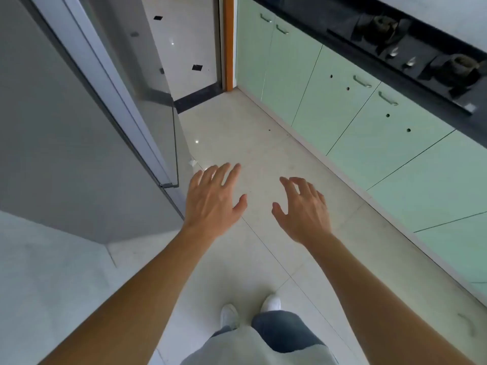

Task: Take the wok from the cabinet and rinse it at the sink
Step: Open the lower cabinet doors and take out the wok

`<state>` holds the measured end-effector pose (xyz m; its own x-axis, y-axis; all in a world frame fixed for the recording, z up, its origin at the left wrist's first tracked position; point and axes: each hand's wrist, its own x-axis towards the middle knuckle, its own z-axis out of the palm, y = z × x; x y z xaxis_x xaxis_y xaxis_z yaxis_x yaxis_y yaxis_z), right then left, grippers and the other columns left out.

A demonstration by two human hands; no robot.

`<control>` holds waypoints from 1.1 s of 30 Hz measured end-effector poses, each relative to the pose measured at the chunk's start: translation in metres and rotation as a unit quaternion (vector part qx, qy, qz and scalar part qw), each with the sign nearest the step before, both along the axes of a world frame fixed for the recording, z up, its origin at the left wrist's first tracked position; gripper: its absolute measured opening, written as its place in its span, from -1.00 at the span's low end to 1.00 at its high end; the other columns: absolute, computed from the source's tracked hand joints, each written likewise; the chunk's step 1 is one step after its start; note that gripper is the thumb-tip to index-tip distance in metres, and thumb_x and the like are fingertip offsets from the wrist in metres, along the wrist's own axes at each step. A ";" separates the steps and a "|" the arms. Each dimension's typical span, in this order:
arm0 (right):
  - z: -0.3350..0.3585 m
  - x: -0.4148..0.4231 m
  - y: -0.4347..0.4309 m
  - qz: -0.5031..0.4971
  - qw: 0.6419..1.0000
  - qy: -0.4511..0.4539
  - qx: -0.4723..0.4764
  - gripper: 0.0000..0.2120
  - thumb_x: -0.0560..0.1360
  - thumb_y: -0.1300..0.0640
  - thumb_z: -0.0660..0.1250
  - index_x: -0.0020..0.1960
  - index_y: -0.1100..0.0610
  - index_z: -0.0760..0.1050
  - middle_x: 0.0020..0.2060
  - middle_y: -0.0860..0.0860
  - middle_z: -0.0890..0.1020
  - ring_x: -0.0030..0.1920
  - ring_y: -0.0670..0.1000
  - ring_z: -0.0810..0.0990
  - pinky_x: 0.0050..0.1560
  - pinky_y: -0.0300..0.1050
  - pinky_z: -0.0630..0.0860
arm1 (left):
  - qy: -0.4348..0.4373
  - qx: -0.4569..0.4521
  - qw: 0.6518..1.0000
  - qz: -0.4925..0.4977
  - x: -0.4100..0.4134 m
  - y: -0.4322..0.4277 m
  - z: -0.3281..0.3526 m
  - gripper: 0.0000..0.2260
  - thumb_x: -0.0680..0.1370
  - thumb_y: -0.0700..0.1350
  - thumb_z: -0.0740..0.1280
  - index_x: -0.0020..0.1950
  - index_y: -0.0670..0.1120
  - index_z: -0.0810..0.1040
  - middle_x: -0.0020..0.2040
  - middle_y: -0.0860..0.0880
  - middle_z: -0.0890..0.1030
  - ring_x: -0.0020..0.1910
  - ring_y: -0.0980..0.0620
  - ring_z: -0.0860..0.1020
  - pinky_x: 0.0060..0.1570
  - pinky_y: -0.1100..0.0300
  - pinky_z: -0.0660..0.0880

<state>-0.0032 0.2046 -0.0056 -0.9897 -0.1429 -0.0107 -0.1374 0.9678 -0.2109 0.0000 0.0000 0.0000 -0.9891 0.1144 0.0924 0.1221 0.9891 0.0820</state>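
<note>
The left hand (213, 198) and right hand (303, 212) hover empty, fingers spread. The closed green cabinet doors (329, 109) run along the right, nearer the right hand. No wok shows.

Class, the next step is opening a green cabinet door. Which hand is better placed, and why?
Probably the right hand: it hangs open and empty on the side where the green cabinets run. The left hand, also empty, is farther off, nearer the glass door.

Pale tiled floor (237, 143): two white shoes (229, 316) standing near bottom centre. Dark threshold strip (197, 97) crosses doorway. Green cabinet row (369, 133) along right edge; black countertop (303, 11) on top carries hob (411, 56).
</note>
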 end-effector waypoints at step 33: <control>-0.019 -0.373 0.061 0.050 0.998 0.021 -0.025 -0.43 0.48 -0.09 0.31 0.43 0.09 0.37 0.32 0.09 0.54 0.31 0.14 0.53 0.34 0.08 0.42 | -0.020 -0.006 0.999 0.050 -0.350 0.073 -0.010 -0.43 0.54 0.22 0.22 0.49 0.02 0.32 0.42 -0.04 0.49 0.38 -0.09 0.46 0.33 -0.12 0.42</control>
